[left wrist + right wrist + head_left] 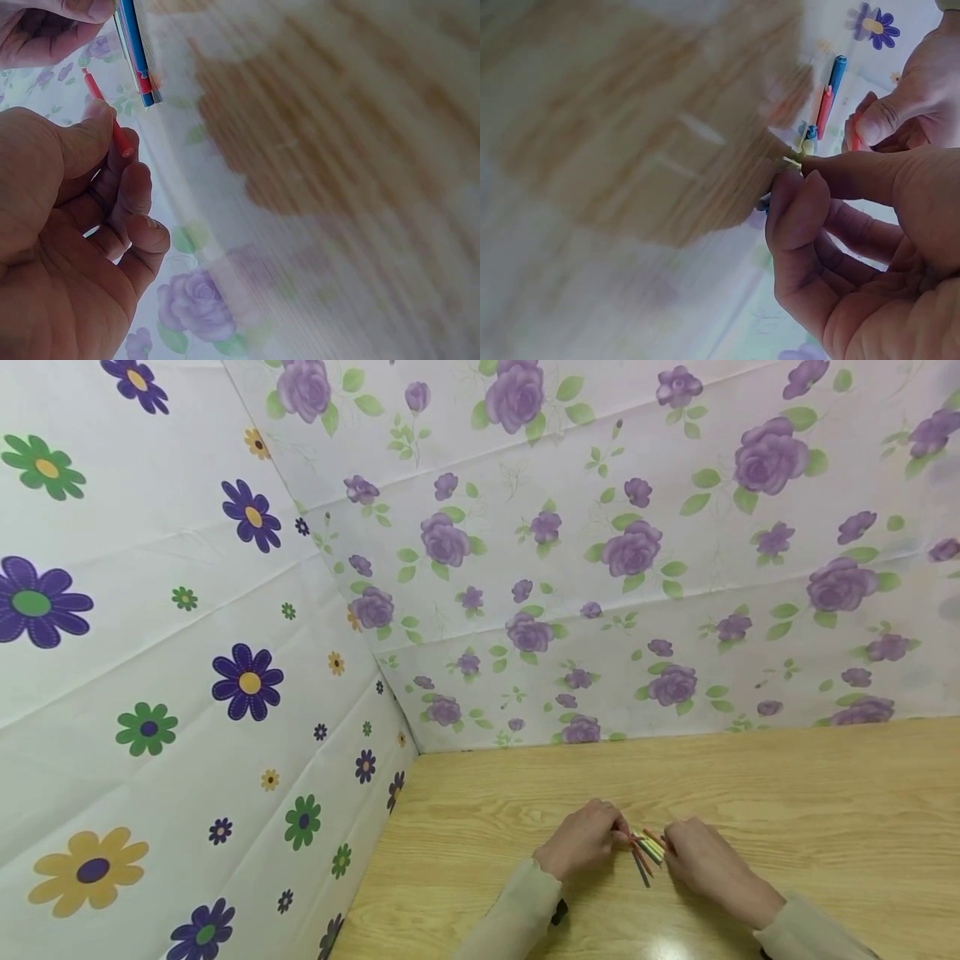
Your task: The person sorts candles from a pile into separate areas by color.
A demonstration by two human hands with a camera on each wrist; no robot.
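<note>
My left hand (588,839) pinches a thin red stick (121,141) between thumb and forefinger; its far end narrows to a small knob. Facing it, my right hand (708,864) has its fingers curled, with the thumb and fingertips closed on several coloured sticks (648,850). Blue, red and yellow ones show among them, and they fan out between the two hands, low over the table. A blue stick (838,71) and a red one project past the right fingertips in the right wrist view. The gripped ends are hidden by the fingers.
Both hands work over a light wood-grain table (480,810). A white cloth with purple roses (630,552) hangs behind it, and another cloth with daisy-like flowers (247,681) stands along the left side. A dark strap (559,912) shows under the left sleeve.
</note>
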